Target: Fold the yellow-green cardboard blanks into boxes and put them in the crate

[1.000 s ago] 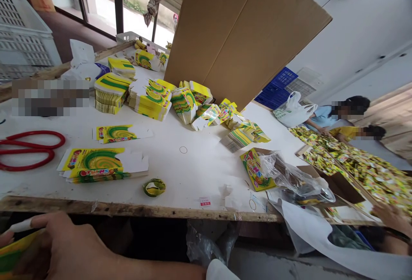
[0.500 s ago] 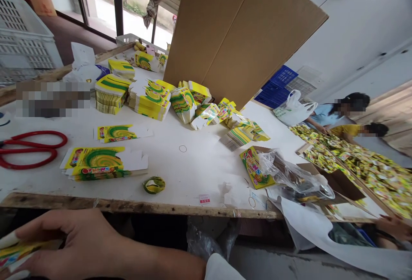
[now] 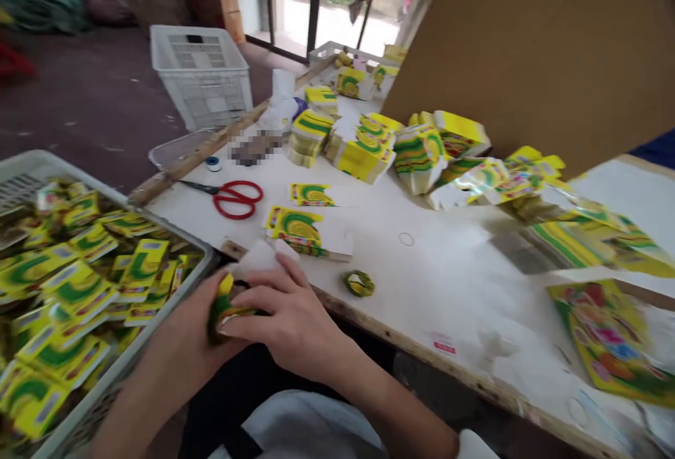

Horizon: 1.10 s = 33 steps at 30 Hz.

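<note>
Both of my hands are over the front edge of the table, beside the crate. My left hand [image 3: 193, 329] is closed round a small yellow-and-green carton [image 3: 224, 304], mostly hidden by the fingers. My right hand [image 3: 290, 315] grips the same carton from the other side, thumb and fingers bent at its end. White card flaps show above the fingers, blurred. Close by on the table lie a flat stack of unfolded cartons [image 3: 300, 230], a smaller carton blank [image 3: 311, 195] and a green-yellow ring-shaped roll [image 3: 359, 282].
A white crate [image 3: 124, 367] full of finished-looking cartons stands at left. Red-handled scissors [image 3: 238, 199] lie on the table [image 3: 416, 290] behind the blanks. Carton stacks [image 3: 363, 153] line the back before a large cardboard sheet [image 3: 548, 58]. Another white crate [image 3: 203, 72] stands on the floor.
The view has swung left and down, bringing the crate of cartons into sight. My left hand has come into view, and both hands are now together on a carton.
</note>
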Available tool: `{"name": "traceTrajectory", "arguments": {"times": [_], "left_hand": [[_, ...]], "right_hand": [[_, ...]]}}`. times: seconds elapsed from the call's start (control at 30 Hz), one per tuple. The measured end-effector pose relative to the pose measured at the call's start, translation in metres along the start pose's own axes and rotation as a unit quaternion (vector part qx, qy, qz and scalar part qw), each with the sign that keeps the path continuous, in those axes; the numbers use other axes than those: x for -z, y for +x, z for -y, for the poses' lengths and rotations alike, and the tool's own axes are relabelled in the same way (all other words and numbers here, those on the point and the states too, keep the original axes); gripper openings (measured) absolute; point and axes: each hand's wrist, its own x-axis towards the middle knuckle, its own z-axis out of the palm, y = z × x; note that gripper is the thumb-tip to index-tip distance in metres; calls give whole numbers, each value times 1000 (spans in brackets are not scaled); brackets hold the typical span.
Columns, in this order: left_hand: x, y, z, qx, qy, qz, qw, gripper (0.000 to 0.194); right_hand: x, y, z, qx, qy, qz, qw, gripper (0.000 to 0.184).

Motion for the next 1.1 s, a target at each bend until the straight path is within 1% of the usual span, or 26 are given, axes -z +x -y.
{"name": "traceTrajectory", "arguments": {"times": [0.03,0.07,0.1,0.13,0.17,0.2,0.23,0.3,0.33,0.37,0.4,0.43,0.47,0.5,0.57,0.63,0.67,0.73,0.83,0.9,1.0,1.03,1.07,1.1], "left_hand": [[-5,1,1,7,-16,22,1000,45],[-11,1,0,20,-16,21,999,44],[-18,-1,-2,26,-17,19,999,44],[-24,-3,-5,28,-17,10,999,46],[-30,-5,-8,24,-16,0,1000,49],[-34,-7,-11,13,-19,-8,1000,53],[-38,-9,-13,-3,-24,-15,1000,56],[-44,-11,-17,-34,-37,-35,998,60],[-45,-11,-18,-48,-45,-46,997,61],[-46,-11,-18,-59,-53,-58,995,61],[-46,-11,-19,-68,-59,-69,994,61],[-46,-11,-20,-75,-62,-80,992,61],[-46,-10,-20,-83,-60,-88,991,61],[-46,-10,-21,-91,-54,-94,990,60],[-46,-10,-21,-108,-36,-101,988,58],[-46,-10,-21,-121,-22,-104,987,56],[-45,-11,-21,-124,-20,-102,987,57],[-44,-11,-21,-122,-26,-91,988,60],[-41,-12,-22,-105,-58,-39,992,63],[-38,-11,-23,-82,-91,2,992,62],[-37,-8,-20,-24,-147,59,987,61],[-39,-7,-18,-20,-156,69,985,57],[-41,-6,-16,-30,-158,76,984,52],[-44,-5,-14,-46,-154,75,984,47]], "right_hand": [[-5,-2,0,-24,27,-36,999,29],[-11,-5,-1,-68,58,-87,992,36],[-17,-7,-3,-128,97,-142,977,48],[-24,-8,-7,-189,145,-193,952,59],[-30,-9,-11,-243,204,-229,921,68],[-36,-10,-14,-287,270,-247,885,75],[-41,-10,-16,-320,340,-250,849,81],[-48,-7,-15,-357,462,-250,772,91],[-49,-6,-12,-366,502,-264,738,96],[-49,-3,-8,-371,525,-289,710,100],[-48,-2,-3,-371,536,-318,689,102],[-46,0,1,-371,539,-340,675,102],[-44,1,4,-375,541,-346,668,98],[-42,2,6,-382,549,-330,666,91],[-39,2,5,-399,576,-252,668,71],[-38,1,-1,-398,592,-172,680,57],[-38,0,-4,-389,592,-147,690,54],[-39,-3,-9,-369,580,-119,717,54],[-39,-10,-11,-336,550,-80,760,54],[-38,-15,-9,-308,507,-56,803,54],[-34,-22,-5,-232,370,-17,900,55],[-33,-23,-5,-198,319,0,927,58],[-33,-24,-6,-165,277,16,946,60],[-34,-25,-7,-139,247,25,959,61]]}}
